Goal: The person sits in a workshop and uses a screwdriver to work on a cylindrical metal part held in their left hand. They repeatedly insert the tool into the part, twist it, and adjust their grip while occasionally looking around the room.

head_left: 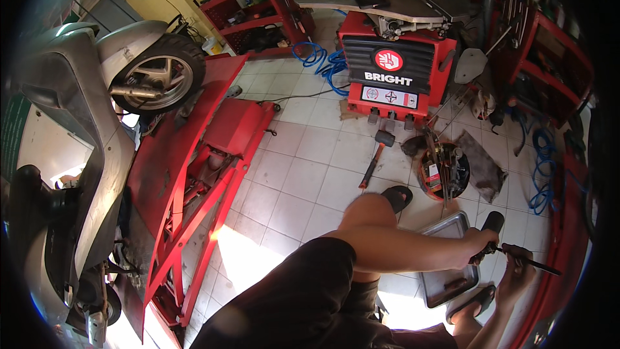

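My left hand (479, 246) is closed around a dark cylindrical part (493, 222), whose thick round end points up and away from me. Beside it, my right hand (518, 275) grips a thin dark bar-shaped tool (544, 266), with one end reaching the cylindrical part and the other sticking out to the right. Exactly what kind the part and the tool are, I cannot make out. Below my hands, a grey metal tray (436, 276) rests on the tiled floor, partly covered by my left forearm. Inside it lies a small reddish-brown piece (456, 284).
Ahead of my foot lies a mallet (374, 164). A round bin of tools (444, 169) stands beside a dark rag (482, 165). Farther back is a red machine (395, 68). At left, a scooter (97, 123) stands by a red lift (223, 142). Blue hoses (544, 171) hang at right.
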`<act>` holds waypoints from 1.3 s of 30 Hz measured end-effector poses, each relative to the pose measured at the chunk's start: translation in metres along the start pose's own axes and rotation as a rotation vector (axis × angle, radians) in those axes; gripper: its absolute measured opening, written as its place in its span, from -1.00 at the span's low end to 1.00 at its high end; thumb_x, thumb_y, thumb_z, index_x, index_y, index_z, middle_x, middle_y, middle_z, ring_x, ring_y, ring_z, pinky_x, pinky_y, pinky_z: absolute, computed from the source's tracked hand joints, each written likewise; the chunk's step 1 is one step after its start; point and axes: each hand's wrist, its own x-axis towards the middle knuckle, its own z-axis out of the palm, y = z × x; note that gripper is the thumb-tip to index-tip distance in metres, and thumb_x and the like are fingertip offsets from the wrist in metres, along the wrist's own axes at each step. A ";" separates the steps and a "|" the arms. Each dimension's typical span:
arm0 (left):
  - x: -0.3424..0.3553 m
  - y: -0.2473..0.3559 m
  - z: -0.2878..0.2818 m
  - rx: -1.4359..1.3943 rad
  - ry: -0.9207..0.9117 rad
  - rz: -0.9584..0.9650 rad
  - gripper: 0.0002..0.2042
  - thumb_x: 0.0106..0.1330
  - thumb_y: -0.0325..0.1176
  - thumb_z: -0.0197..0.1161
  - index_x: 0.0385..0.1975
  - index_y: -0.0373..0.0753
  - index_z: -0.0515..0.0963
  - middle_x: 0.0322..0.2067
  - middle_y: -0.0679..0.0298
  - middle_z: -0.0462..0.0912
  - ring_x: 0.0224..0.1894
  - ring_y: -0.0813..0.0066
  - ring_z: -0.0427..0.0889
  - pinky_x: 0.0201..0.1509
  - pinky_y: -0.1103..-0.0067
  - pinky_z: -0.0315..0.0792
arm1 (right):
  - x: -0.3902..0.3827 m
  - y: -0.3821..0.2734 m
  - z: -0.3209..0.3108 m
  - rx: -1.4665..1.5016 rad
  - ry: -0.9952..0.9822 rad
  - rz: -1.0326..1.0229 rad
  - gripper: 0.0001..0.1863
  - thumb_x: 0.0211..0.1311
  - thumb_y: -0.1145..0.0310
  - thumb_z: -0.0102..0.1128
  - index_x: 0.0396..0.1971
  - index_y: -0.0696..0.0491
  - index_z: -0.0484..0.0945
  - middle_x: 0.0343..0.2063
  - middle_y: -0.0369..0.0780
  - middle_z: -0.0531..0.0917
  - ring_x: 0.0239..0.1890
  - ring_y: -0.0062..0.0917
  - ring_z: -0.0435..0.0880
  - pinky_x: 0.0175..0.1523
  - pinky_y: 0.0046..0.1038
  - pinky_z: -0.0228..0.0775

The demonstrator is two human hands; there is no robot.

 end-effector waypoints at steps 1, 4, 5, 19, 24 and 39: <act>0.001 -0.001 -0.001 -0.001 0.010 0.007 -0.73 0.13 -0.17 0.32 -0.54 -0.23 0.48 -0.65 0.32 0.43 -0.74 0.57 0.34 -0.71 0.57 0.20 | 0.000 0.002 0.000 0.018 0.005 0.004 -0.91 0.26 0.73 0.03 -0.29 0.31 0.50 -0.31 -0.05 0.68 -0.22 -0.38 0.72 -0.06 -0.39 0.61; 0.002 -0.001 0.001 0.011 0.027 0.025 -0.72 0.12 -0.15 0.31 -0.56 -0.24 0.47 -0.66 0.31 0.41 -0.75 0.54 0.33 -0.72 0.55 0.19 | 0.001 0.006 0.002 0.058 0.031 0.012 -0.92 0.28 0.70 0.04 -0.27 0.32 0.49 -0.33 -0.05 0.68 -0.23 -0.38 0.73 -0.05 -0.40 0.61; -0.001 0.001 0.001 0.023 0.031 0.026 -0.73 0.13 -0.17 0.32 -0.55 -0.24 0.47 -0.65 0.32 0.43 -0.74 0.57 0.33 -0.71 0.57 0.18 | 0.001 0.007 0.002 0.069 0.046 0.016 -0.93 0.29 0.69 0.04 -0.26 0.32 0.48 -0.35 -0.06 0.68 -0.23 -0.38 0.73 -0.06 -0.40 0.62; -0.008 0.006 -0.002 0.015 0.061 0.050 -0.72 0.12 -0.18 0.33 -0.57 -0.25 0.47 -0.66 0.32 0.40 -0.73 0.56 0.32 -0.70 0.56 0.18 | 0.001 0.014 0.009 0.033 0.065 -0.034 -0.91 0.34 0.69 -0.02 -0.24 0.32 0.48 -0.32 -0.11 0.62 -0.21 -0.39 0.71 -0.05 -0.38 0.61; -0.010 0.005 -0.008 0.010 0.074 0.040 -0.73 0.12 -0.18 0.33 -0.56 -0.26 0.48 -0.65 0.30 0.41 -0.73 0.56 0.32 -0.70 0.55 0.19 | 0.003 0.006 0.015 0.031 0.067 -0.025 -0.91 0.31 0.69 0.03 -0.25 0.33 0.51 -0.32 -0.08 0.67 -0.23 -0.38 0.73 -0.05 -0.39 0.62; -0.003 0.023 -0.025 -0.260 -0.079 -0.056 -0.87 0.21 -0.26 0.28 -0.42 -0.15 0.54 -0.54 0.33 0.53 -0.58 0.51 0.46 -0.55 0.60 0.26 | 0.015 0.010 0.013 0.345 0.179 0.100 -0.87 0.25 0.65 0.24 -0.22 0.34 0.56 -0.29 -0.08 0.72 -0.18 -0.43 0.74 0.00 -0.45 0.61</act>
